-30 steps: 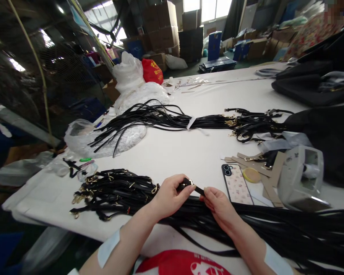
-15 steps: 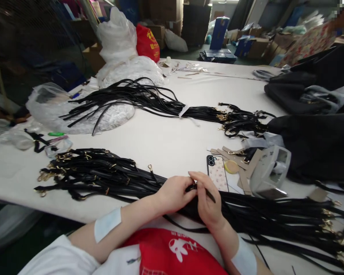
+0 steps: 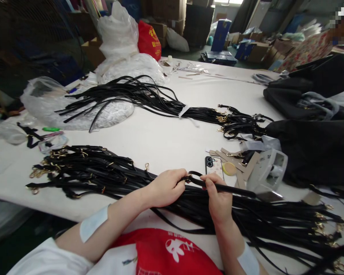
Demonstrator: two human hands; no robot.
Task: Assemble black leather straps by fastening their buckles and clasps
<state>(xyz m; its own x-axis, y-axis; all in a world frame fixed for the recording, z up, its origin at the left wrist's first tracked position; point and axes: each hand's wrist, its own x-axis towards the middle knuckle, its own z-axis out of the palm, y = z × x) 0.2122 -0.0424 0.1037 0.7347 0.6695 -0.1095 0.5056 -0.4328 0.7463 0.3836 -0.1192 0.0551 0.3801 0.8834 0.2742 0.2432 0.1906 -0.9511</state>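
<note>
Between my two hands is a black strap (image 3: 232, 189) with a small gold buckle (image 3: 188, 178). My left hand (image 3: 169, 187) is closed on the strap at the buckle end. My right hand (image 3: 220, 194) pinches it a little farther right, and its free end sticks out past the fingers. A small loop of strap rises between the hands. Beneath them lies a long pile of black straps (image 3: 86, 168) with gold clasps at both ends. One gold clasp (image 3: 146, 166) stands up from the pile, left of my left hand.
Beyond the pile, a second bundle of black straps (image 3: 149, 95) is tied with a white band. A phone (image 3: 217, 168), a tape roll (image 3: 228, 169) and a grey-white device (image 3: 268, 172) sit to the right. Black bags (image 3: 318, 152) fill the right side; plastic bags (image 3: 48, 103) lie left.
My hands have moved apart, the right one shifting right. The strap and its buckle now show stretched between them, where they were mostly hidden by the fingers before.
</note>
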